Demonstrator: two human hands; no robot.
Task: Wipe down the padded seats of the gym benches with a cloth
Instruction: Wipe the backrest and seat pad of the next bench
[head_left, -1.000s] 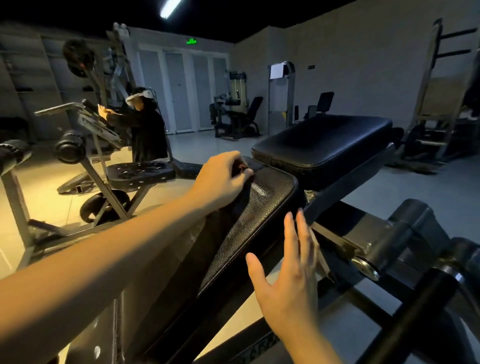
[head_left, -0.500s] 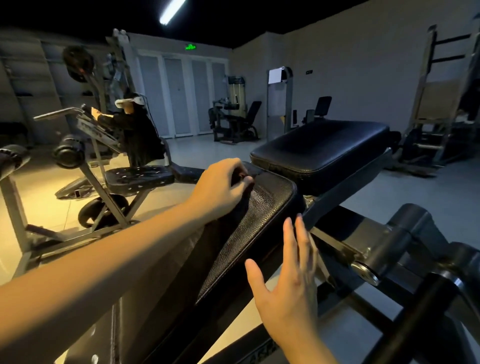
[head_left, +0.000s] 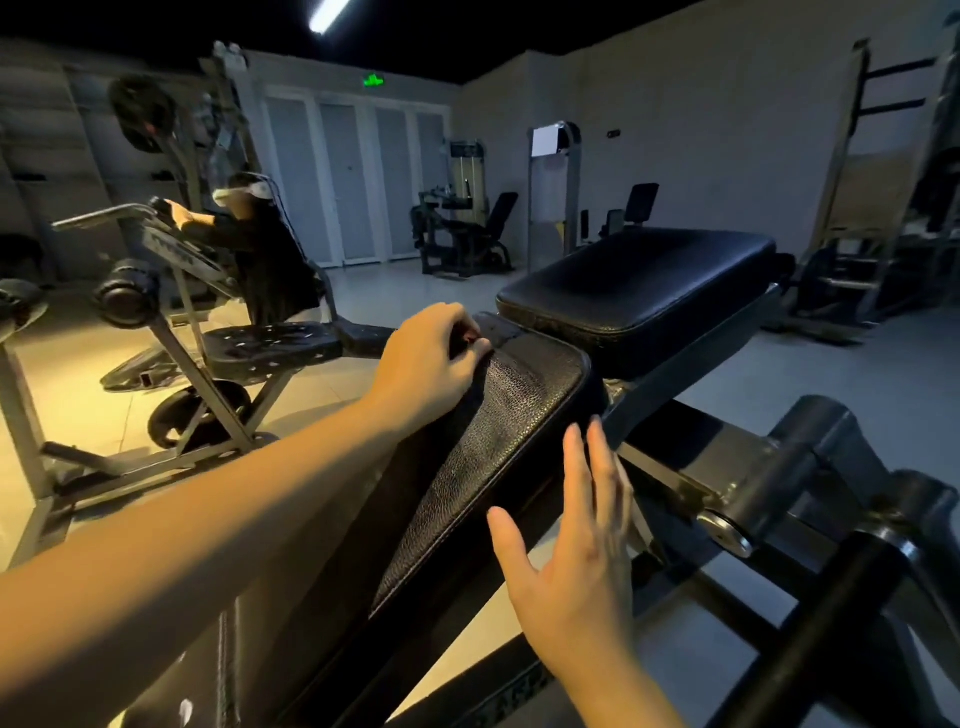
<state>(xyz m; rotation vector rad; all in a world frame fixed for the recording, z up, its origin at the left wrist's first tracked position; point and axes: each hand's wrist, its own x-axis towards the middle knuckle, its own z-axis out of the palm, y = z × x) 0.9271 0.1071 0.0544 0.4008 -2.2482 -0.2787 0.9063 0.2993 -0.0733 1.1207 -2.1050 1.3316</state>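
Observation:
A black padded bench runs away from me. Its textured back pad (head_left: 498, 426) slopes up toward the flat seat pad (head_left: 639, 280). My left hand (head_left: 431, 358) rests on the upper end of the back pad. Its fingers are curled round a dark cloth (head_left: 493, 332) that is mostly hidden under them. My right hand (head_left: 571, 561) hovers by the pad's right edge, fingers straight and together, holding nothing.
The bench's metal frame and roller bars (head_left: 769, 483) lie to my right. Another bench machine (head_left: 228, 364) stands at the left, and a person in black (head_left: 270, 249) works behind it. More gym machines (head_left: 462, 234) line the far wall.
Both hands stay almost where they were. The view has shifted only slightly.

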